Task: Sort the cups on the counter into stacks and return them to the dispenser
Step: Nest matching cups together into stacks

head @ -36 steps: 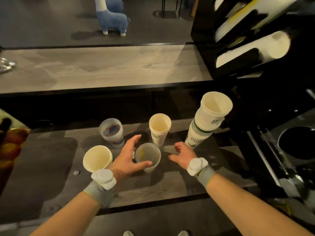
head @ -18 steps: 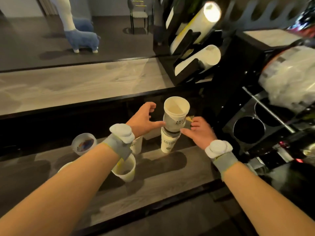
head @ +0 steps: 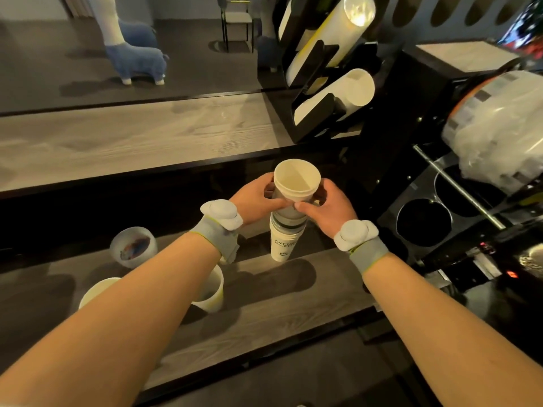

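Here the stack of paper cups [head: 286,239] stands upright towards the back of the lower desk [head: 264,306], close under the dark riser that carries the upper wooden ledge [head: 132,142]. A black machine with round wells [head: 423,221] crowds the stack's right side. On its left sit a frosted plastic cup [head: 133,248] with a coloured print, well apart from the stack, and two white paper cups, one [head: 212,292] half hidden under the left forearm and one [head: 97,289] nearer the left edge of view. Bare wood lies open in front of the stack, between the two forearms, down to the desk's front edge, which runs aslant beneath them. The cup dispenser [head: 320,74] stands on the upper ledge, behind and to the right of the stack, with white cup columns leaning out of its black slots towards the camera.

The left hand [head: 258,198] and right hand [head: 329,207] clasp the upper part of the stack from opposite sides, just under the rim of the topmost cup. The thumbs nearly meet on the near side and the fingers curl round the far side. Both forearms reach forward and converge on the stack, each wrist wearing a grey band with a white pod. A plastic-wrapped bundle [head: 496,127] rests above the wells at far right.
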Demonstrator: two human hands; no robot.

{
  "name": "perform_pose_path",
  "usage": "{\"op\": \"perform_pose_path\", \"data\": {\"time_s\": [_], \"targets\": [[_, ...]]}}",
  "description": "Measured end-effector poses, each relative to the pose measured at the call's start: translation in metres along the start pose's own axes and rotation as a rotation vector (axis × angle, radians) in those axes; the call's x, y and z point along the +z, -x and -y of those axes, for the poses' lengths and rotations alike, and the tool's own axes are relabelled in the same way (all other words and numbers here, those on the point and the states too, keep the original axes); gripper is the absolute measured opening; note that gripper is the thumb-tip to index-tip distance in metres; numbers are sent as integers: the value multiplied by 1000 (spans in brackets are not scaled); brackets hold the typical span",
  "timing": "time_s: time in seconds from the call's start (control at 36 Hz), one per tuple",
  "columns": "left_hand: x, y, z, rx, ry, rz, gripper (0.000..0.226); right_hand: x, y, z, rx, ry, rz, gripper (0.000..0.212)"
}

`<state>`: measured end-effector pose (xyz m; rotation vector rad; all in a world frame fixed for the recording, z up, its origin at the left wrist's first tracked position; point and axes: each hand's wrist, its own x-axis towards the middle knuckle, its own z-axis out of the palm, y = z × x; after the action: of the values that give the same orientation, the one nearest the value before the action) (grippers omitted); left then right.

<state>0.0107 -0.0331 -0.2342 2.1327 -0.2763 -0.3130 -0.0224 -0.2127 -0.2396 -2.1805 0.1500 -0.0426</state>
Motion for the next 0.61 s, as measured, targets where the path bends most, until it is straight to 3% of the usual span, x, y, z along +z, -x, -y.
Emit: {"op": "perform_pose_path", "data": {"time_s": [0.31,0.5,0.61], "targets": [[-6,2,-7,18,27,49,82,-8,-3,7,-47,-52,83,77],[-31,1,-29,137,40,21,78,-26,-1,35,-137,-159,6,71],[-54,1,-44,202,78,-39,91,-39,1,67,-217,-150,-39,66]]}}
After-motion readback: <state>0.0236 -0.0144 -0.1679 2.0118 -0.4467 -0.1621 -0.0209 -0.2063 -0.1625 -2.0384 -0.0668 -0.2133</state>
